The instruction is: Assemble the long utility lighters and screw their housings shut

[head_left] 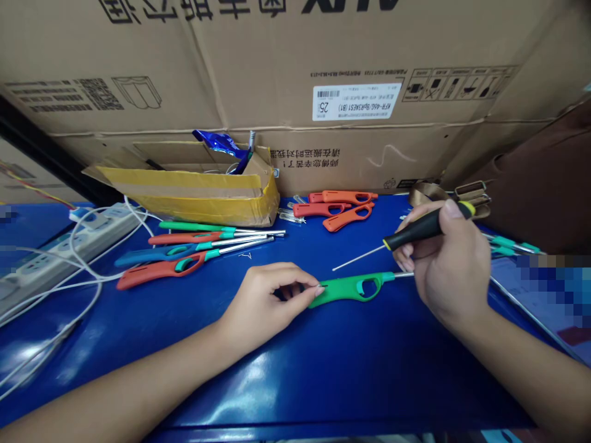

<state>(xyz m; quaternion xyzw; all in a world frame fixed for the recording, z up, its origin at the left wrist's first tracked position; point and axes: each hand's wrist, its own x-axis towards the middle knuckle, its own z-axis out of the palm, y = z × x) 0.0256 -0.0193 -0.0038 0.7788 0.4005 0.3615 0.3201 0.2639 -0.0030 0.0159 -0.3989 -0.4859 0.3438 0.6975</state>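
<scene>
The green lighter [336, 293] lies on the blue bench [351, 363] at the centre of the dial, its metal rod pointing to three o'clock. At its nine o'clock end, the fingers of the left hand [263, 301] pinch the butt of the handle. The right hand [455, 264], at three o'clock, has its fingers wrapped around a black-and-yellow screwdriver [413, 231], its shaft aimed towards eight, tip near the lighter's upper edge. Orange and red shells [339, 221] sit at twelve, four other lighters [159, 272] towards ten, with a yellow-taped carton [203, 206] just beyond them
</scene>
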